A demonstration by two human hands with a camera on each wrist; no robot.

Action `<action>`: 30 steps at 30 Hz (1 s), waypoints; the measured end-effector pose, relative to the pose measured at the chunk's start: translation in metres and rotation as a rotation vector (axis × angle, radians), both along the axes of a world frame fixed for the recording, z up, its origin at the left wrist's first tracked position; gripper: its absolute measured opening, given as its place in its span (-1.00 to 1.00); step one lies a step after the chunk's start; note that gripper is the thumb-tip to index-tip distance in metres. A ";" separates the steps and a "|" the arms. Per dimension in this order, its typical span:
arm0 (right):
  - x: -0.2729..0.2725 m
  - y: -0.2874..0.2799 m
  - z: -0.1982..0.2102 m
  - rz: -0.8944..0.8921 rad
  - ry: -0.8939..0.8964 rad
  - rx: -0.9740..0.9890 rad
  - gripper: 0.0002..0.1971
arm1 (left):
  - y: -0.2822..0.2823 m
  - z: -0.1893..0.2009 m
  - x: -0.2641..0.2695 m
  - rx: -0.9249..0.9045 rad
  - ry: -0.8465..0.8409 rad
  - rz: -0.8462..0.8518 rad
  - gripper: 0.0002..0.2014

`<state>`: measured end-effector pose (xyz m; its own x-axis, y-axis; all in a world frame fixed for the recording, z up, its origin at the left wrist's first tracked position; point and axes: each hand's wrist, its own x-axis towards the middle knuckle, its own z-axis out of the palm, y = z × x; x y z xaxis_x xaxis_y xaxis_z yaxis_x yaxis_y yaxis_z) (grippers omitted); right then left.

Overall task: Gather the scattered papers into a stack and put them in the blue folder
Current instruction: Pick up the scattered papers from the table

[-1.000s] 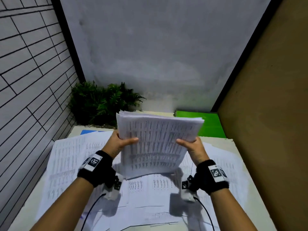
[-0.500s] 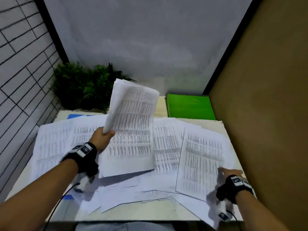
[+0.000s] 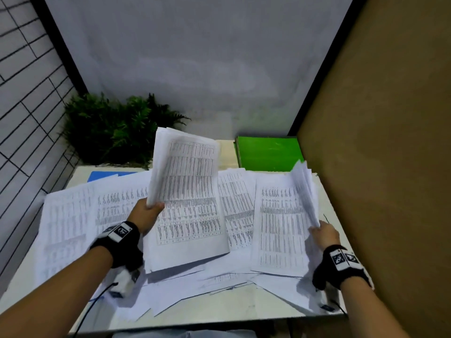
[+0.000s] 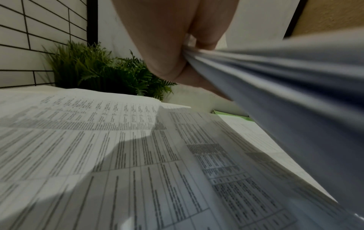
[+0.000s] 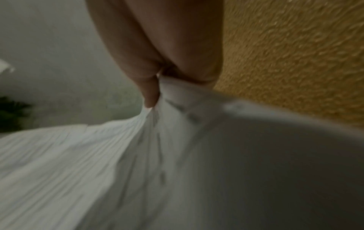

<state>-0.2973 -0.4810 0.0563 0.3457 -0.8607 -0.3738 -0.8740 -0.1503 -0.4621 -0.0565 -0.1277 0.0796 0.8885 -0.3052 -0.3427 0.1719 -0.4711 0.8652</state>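
Observation:
My left hand (image 3: 148, 211) grips a thick stack of printed papers (image 3: 188, 191) by its left edge and holds it tilted above the table; the left wrist view shows the same stack (image 4: 285, 87) pinched in my fingers (image 4: 177, 51). My right hand (image 3: 322, 234) pinches a few lifted sheets (image 3: 305, 191) at the table's right side, blurred with motion; those sheets (image 5: 138, 155) hang from my fingers (image 5: 151, 91) in the right wrist view. Loose printed papers (image 3: 102, 211) cover most of the table. A corner of the blue folder (image 3: 107, 175) shows at the far left, mostly hidden under papers.
A green folder (image 3: 268, 153) lies at the far right by the brown wall (image 3: 378, 167). A green plant (image 3: 114, 130) stands in the far left corner beside the tiled wall. The table's front edge (image 3: 207, 320) runs just before me.
My right hand let go of the stack, went to the table's right side, and has now lifted a few sheets there. The left hand keeps holding the stack alone.

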 end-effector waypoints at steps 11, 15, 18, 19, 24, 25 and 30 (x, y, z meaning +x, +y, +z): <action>0.004 -0.011 0.071 0.079 -0.085 -0.307 -0.81 | 0.000 -0.015 -0.003 -0.039 0.056 0.041 -0.78; -0.001 -0.010 0.145 0.058 -0.187 -0.486 -0.67 | 0.000 -0.012 0.003 -0.070 0.057 0.059 -0.74; -0.013 -0.017 0.201 0.175 -0.389 -0.625 -0.81 | -0.002 -0.010 0.007 -0.091 0.063 0.070 -0.69; -0.016 -0.014 0.221 0.201 -0.475 -0.635 -0.80 | -0.003 -0.008 0.009 -0.093 0.072 0.074 -0.67; 0.002 0.000 0.234 0.153 -0.936 -0.242 -0.89 | -0.022 0.006 0.015 -0.188 0.082 0.031 -0.62; 0.013 0.000 0.216 0.132 -0.944 -0.143 -0.85 | -0.029 0.011 0.014 -0.218 0.078 -0.004 -0.61; 0.072 0.033 0.117 -0.009 -0.946 0.383 -0.73 | -0.060 0.047 0.000 -0.360 0.073 -0.209 -0.66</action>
